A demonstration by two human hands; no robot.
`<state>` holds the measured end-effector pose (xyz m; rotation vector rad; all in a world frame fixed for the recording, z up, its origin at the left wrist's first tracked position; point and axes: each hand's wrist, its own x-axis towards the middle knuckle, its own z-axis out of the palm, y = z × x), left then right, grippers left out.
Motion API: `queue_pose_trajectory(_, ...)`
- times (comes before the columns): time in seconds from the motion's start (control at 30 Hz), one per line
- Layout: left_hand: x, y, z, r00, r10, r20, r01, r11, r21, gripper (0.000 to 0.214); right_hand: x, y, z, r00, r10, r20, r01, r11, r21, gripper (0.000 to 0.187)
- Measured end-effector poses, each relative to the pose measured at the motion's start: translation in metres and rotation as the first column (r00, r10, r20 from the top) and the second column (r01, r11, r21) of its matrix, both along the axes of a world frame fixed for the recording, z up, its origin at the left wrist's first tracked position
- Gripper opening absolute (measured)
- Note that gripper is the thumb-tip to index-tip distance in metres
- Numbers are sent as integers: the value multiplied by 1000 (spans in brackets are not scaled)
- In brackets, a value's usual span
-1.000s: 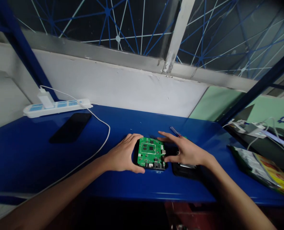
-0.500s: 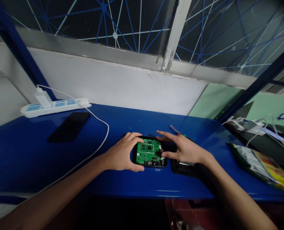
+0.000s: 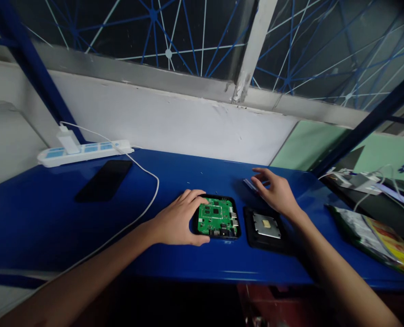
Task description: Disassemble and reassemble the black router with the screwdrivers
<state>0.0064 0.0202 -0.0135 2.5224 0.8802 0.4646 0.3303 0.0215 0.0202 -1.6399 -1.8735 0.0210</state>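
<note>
A green circuit board point(image 3: 218, 216) lies inside a black square case half point(image 3: 236, 234) on the blue table point(image 3: 188, 259). My left hand point(image 3: 178, 219) curls round the case's left edge and holds it. To its right lies the other black case half point(image 3: 265, 227) with a metal plate inside. My right hand point(image 3: 274, 190) hovers behind that half, fingers spread, over a thin pen-like tool point(image 3: 249, 184). It holds nothing.
A white power strip point(image 3: 86, 151) with a charger point(image 3: 69, 141) sits at the back left, its white cable point(image 3: 147, 204) running across the table. A black phone point(image 3: 104, 180) lies beside it. Printed packets point(image 3: 375, 236) and cables point(image 3: 362, 181) crowd the right end.
My right hand has let go of the board's right edge and moved back and right toward the thin tool, uncovering the second case half. My left hand has stayed on the case.
</note>
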Motion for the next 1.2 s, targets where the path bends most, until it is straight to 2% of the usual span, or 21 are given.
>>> queue_pose_trajectory(0.17, 0, 0, 0, 1000, -6, 0, 6, 1000, 5, 81, 11, 8, -8, 996, -47, 69, 48, 999, -13, 38)
queue_pose_trajectory(0.4, 0, -1, -1, 1000, -26, 4, 25, 998, 55, 79, 17, 15, -20, 985, -6, 174, 15, 999, -49, 37)
queue_pose_trajectory(0.6, 1, -3, 1, 1000, -20, -19, 21, 998, 62, 78, 16, 16, -21, 975, 13, 224, -3, 999, -45, 36)
queue_pose_trajectory(0.77, -4, -2, 1, 1000, -26, -15, 27, 998, 58, 92, 16, 15, -20, 974, -1, 229, 4, 1000, -13, 37)
queue_pose_trajectory(0.9, -4, -5, 8, 1000, 18, 14, -19, 997, 77, 86, 15, 13, -17, 976, -19, 218, 12, 999, 32, 36)
queue_pose_trajectory(1.0, 14, -13, 20, 999, 11, -46, -5, 990, 144, 99, 13, 11, -15, 979, -31, 202, 17, 997, 71, 36)
queue_pose_trajectory(1.2, 88, -30, 45, 947, -124, -296, 167, 978, 124, 122, 12, 10, -13, 982, -36, 183, 14, 993, 120, 35)
